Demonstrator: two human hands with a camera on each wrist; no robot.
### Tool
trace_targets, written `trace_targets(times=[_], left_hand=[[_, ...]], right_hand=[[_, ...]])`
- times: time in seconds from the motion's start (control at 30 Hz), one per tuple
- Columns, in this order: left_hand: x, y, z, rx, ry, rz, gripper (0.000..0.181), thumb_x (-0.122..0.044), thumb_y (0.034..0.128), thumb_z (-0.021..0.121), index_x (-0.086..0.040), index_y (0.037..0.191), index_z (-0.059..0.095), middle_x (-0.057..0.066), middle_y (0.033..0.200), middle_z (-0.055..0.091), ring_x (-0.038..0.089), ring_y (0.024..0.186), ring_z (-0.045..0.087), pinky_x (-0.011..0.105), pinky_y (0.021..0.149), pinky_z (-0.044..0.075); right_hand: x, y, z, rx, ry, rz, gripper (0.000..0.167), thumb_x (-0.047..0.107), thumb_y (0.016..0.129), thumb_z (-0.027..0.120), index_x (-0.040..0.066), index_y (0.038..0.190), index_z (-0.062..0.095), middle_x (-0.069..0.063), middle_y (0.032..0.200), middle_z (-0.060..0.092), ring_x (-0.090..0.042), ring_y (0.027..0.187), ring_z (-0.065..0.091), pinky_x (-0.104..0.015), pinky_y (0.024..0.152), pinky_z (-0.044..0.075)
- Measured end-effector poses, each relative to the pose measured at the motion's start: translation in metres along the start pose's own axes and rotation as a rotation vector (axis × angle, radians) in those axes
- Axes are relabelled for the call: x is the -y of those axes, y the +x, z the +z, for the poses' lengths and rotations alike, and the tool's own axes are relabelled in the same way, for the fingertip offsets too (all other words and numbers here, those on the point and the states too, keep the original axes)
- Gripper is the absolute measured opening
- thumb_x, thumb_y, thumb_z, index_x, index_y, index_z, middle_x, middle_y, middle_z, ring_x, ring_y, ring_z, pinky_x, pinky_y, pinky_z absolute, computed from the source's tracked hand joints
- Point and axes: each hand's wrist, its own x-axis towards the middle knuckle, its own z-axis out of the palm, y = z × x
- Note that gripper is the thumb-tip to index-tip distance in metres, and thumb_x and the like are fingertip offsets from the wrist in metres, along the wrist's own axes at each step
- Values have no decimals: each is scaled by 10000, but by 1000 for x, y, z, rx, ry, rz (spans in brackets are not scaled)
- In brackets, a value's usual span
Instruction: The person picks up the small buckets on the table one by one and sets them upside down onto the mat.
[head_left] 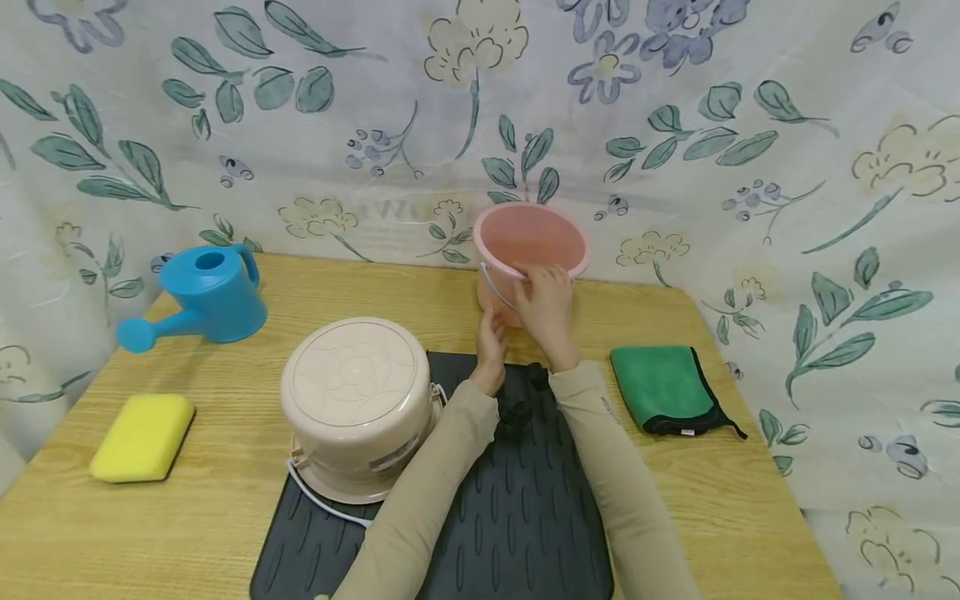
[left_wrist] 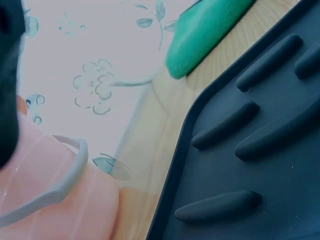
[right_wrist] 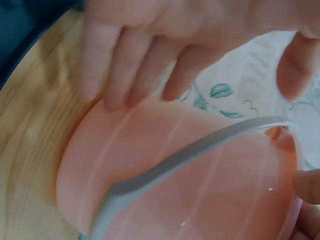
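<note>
A pink bucket (head_left: pixel 528 237) with a pale grey handle (right_wrist: pixel 165 167) stands tilted at the table's back, against the curtain. My right hand (head_left: pixel 546 308) grips its near rim; in the right wrist view, that thumb shows at the right edge. My left hand (head_left: pixel 491 346) is at the bucket's lower left side. The right wrist view shows the left hand (right_wrist: pixel 165 45) with fairly straight fingers touching the wall near the base, thumb apart. In the left wrist view, the bucket (left_wrist: pixel 75 200) fills the lower left corner, and a dark strap covers part of it.
A beige bucket (head_left: pixel 356 375) sits upside down on a black ribbed mat (head_left: pixel 510 508). Left of it are a blue watering can (head_left: pixel 217 296) and a yellow sponge (head_left: pixel 142 437). A folded green cloth (head_left: pixel 660 383) lies right. A floral curtain (head_left: pixel 375 125) hangs behind the table.
</note>
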Motion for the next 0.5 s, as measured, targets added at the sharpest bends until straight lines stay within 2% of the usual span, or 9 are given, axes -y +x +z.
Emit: trace_targets(times=[0.1, 0.17, 0.27, 0.33, 0.4, 0.43, 0.47, 0.5], left_hand=[[25, 27, -4, 10, -39, -38, 799, -737, 900, 354, -240, 1522, 290, 79, 1563, 326, 328, 1431, 333, 487, 1150, 318], [49, 54, -10, 12, -60, -51, 816, -780, 857, 386, -293, 1507, 300, 47, 1567, 314, 333, 1436, 321, 508, 1163, 292], [86, 98, -21, 15, -106, -86, 803, -845, 762, 455, -405, 1427, 363, -63, 1512, 370, 267, 1408, 367, 503, 1164, 286], [106, 120, -27, 33, -120, -81, 766, -857, 736, 473, -443, 1376, 404, -91, 1469, 417, 246, 1381, 400, 524, 1150, 297], [115, 129, -29, 58, -126, -73, 732, -871, 720, 471, -475, 1334, 431, -108, 1427, 463, 226, 1352, 434, 532, 1130, 320], [113, 125, -29, 66, -120, -66, 724, -870, 727, 463, -474, 1332, 434, -100, 1420, 473, 223, 1344, 443, 534, 1120, 334], [106, 116, -27, 74, -119, -61, 704, -845, 760, 457, -457, 1347, 431, -86, 1423, 474, 226, 1342, 446, 539, 1116, 338], [93, 99, -24, 77, -111, -56, 696, -819, 795, 444, -433, 1374, 417, -71, 1439, 463, 234, 1347, 444, 536, 1117, 339]], right_hand=[[4, -2, -3, 3, -3, 28, 220, 162, 942, 619, 78, 1122, 715, -116, 1067, 726, -333, 1037, 608, -468, 1073, 348], [7, -4, -5, 27, -19, 35, 210, 178, 943, 621, 99, 1110, 723, -98, 1037, 734, -312, 1007, 628, -471, 1041, 365], [13, -6, -10, 81, -89, 15, 229, 193, 941, 626, 115, 1139, 712, -85, 1049, 736, -290, 1013, 650, -474, 1017, 386], [16, -6, -12, 116, -141, -4, 251, 195, 937, 632, 108, 1163, 695, -90, 1083, 729, -285, 1049, 650, -478, 1020, 388], [18, -7, -13, 140, -176, -17, 268, 198, 933, 638, 92, 1174, 683, -99, 1108, 723, -289, 1076, 645, -483, 1017, 392], [18, -8, -13, 148, -183, -19, 271, 196, 929, 642, 81, 1172, 680, -105, 1111, 721, -295, 1082, 643, -490, 1017, 392], [18, -9, -14, 151, -186, -20, 270, 196, 929, 642, 76, 1168, 680, -106, 1112, 721, -296, 1086, 642, -495, 1014, 396], [17, -11, -13, 146, -177, -20, 257, 185, 929, 641, 66, 1152, 683, -112, 1099, 723, -301, 1075, 646, -497, 1002, 400]])
